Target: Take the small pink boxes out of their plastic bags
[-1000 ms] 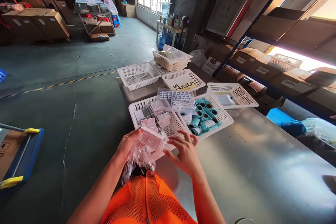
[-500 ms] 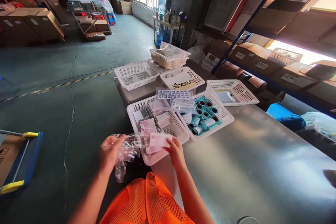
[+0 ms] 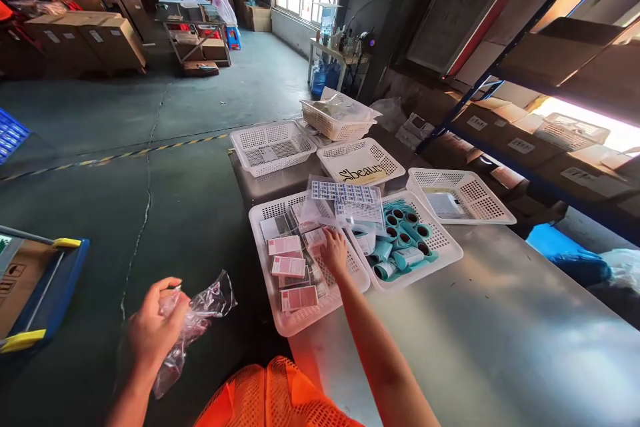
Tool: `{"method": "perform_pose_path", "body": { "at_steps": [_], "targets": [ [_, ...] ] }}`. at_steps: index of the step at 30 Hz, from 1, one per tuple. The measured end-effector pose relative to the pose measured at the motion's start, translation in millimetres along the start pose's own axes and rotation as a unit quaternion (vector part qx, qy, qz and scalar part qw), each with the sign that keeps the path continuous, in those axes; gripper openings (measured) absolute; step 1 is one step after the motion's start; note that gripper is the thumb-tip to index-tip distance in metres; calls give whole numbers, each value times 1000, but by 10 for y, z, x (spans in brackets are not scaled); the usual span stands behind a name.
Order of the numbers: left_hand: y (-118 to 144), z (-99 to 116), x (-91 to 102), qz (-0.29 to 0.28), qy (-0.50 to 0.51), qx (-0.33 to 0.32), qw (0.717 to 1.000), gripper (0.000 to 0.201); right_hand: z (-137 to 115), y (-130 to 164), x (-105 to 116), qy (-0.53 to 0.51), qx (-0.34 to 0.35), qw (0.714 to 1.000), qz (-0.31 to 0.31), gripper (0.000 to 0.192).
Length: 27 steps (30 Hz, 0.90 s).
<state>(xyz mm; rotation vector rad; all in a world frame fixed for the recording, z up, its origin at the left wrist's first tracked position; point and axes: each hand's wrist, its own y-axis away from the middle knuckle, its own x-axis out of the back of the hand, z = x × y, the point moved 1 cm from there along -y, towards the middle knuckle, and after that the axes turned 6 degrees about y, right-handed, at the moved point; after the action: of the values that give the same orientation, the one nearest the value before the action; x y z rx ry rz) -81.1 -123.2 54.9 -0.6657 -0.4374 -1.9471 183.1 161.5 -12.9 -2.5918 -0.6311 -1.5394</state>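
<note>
— Already emptied: clear plastic bag [image 3: 193,317] crumpled in left hand [image 3: 150,330], grip closed on it, out over the floor, off the tabletop [image 3: 475,340].
— And pink boxes [image 3: 295,277]?
— Lying in near white basket [image 3: 320,310]; right hand [image 3: 334,252] open, fingers down among them. Half a second back, held together at basket's edge; now apart.

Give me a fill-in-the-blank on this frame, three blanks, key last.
The left hand holds a crumpled clear plastic ____.
The right hand reaches into a white ____ of pink packets.
The basket next to it holds rolls coloured ____.
Missing words: bag; basket; teal.
</note>
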Motion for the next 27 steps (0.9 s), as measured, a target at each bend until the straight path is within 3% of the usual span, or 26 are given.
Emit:
{"method": "perform_pose_path", "body": {
  "at_steps": [2, 4, 6, 8, 11, 13, 16, 18, 20, 22, 23, 25, 27],
  "targets": [
    [-12, 65, -14, -36, 1, -24, 999, 49, 37, -119, 54, 46, 55, 997, -29, 59],
    [3, 189, -84, -98, 10, -44, 994, 47, 48, -214, 89, 70, 90, 992, -46, 58],
    [62, 322, -174, -166, 45, -45, 984, 41, 61, -217, 140, 75, 102, 992, -30, 48],
    [169, 436, -273, -269, 107, -19, 957, 46, 86, -88, 213, 60, 98, 993, 19, 39],
    [391, 596, -465, -460, 214, 68, 859, 70, 82, 337, 288, 1, 83, 989, 120, 43],
    [543, 736, -635, -539, 281, 136, 782, 81, -10, 702, 263, -44, 83, 981, 172, 48],
    [738, 997, -913, -589, 408, 207, 667, 76, -284, 1196, 179, -160, 132, 951, 229, 49],
    [824, 1150, -1039, -589, 472, 238, 612, 65, -448, 1420, 204, -278, 202, 905, 249, 52],
    [850, 1243, -1071, -563, 490, 250, 617, 53, -509, 1552, 349, -310, 245, 896, 205, 58],
    [820, 1282, -1009, -542, 471, 231, 656, 44, -464, 1618, 584, -244, 249, 933, 92, 66],
    [791, 1291, -954, -541, 456, 211, 675, 42, -424, 1636, 717, -220, 266, 938, 36, 73],
    [728, 1307, -831, -563, 415, 168, 695, 41, -359, 1635, 981, -202, 297, 933, 34, 67],
    [674, 1327, -729, -606, 370, 141, 690, 42, -389, 1592, 1187, -151, 364, 916, 80, 52]
  ]
}}
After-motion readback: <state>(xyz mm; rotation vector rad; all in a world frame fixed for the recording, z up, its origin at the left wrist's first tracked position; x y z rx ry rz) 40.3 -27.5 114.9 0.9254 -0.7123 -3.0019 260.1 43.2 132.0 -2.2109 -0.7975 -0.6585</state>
